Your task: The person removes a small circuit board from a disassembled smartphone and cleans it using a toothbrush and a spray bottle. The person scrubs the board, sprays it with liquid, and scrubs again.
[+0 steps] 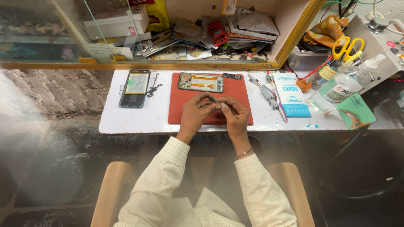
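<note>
Both hands meet over the red work mat (185, 110) near the table's front edge. My left hand (195, 114) and my right hand (233, 115) pinch a small greenish phone part (213, 100) between their fingertips. Behind them on the mat lies an opened phone frame (200, 81) with its circuit board and orange flex cable showing. To the left, off the mat, a black phone back with its battery (134, 87) lies on the white table (126, 120). Small metal brackets (154, 86) lie beside it.
Screwdrivers and tweezers (265, 90) lie right of the mat beside a blue-and-white packet (292, 96), a clear spray bottle (345, 84) and a green card (355, 112). Yellow scissors (347, 48) stand at the back right. A cluttered shelf (202, 35) of phone parts runs behind.
</note>
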